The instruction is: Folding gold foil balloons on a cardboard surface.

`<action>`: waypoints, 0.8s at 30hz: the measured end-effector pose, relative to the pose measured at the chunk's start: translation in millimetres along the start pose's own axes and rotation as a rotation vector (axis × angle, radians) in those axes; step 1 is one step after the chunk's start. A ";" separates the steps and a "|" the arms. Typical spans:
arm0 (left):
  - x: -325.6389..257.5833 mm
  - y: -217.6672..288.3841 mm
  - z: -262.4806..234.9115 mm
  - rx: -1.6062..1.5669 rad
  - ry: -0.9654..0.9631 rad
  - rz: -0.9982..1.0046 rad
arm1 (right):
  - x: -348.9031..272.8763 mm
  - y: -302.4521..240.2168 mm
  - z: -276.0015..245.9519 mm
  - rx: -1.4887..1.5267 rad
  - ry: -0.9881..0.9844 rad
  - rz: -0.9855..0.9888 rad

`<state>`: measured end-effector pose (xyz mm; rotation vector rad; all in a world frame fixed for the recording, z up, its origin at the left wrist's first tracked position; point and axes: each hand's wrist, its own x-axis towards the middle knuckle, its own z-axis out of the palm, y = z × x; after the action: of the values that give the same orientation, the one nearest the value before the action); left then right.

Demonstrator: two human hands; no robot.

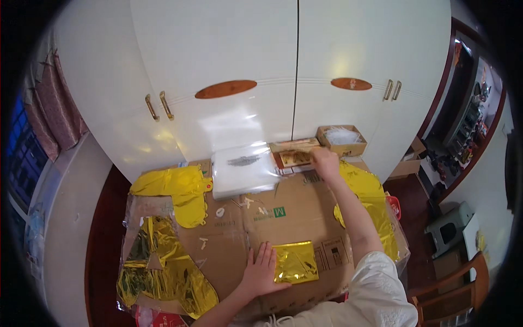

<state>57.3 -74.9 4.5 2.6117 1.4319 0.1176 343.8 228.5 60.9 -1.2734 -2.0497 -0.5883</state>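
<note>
My left hand [261, 272] lies flat on the cardboard with its fingers stretched out, touching the left edge of a folded gold foil square [296, 262]. Farther off, my right hand [325, 162] reaches to a shallow open box [294, 158] against the cabinet. Its fingers are curled together at the box's right end; whatever they hold, if anything, is hidden. Left of that box lies a stack of clear plastic bags [245, 182] with a grey patch on top. A flat gold foil balloon [174, 188] rests at the far left, and another [158, 267] lies nearer.
More gold foil [370, 201] lies under and beside my right forearm. A small carton of white strips [342, 139] stands at the back right. Little white pieces [249, 203] are scattered mid-table. White cabinet doors [218, 54] rise behind; a wooden chair [463, 286] stands at right.
</note>
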 end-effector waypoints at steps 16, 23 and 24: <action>2.7 3.0 0.3 0.005 0.071 0.001 | -207.8 -37.0 -126.4 0.978 -0.097 1.036; -0.7 4.0 4.9 0.033 0.150 -0.007 | -250.3 -121.0 -164.3 1.105 -0.250 1.157; 0.1 4.6 5.2 0.030 0.145 -0.006 | -254.8 -138.1 -172.9 1.161 -0.288 1.194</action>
<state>61.9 -77.8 0.2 2.6716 1.4981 0.2927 350.4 -101.7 -8.7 -1.4560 -1.0197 1.1819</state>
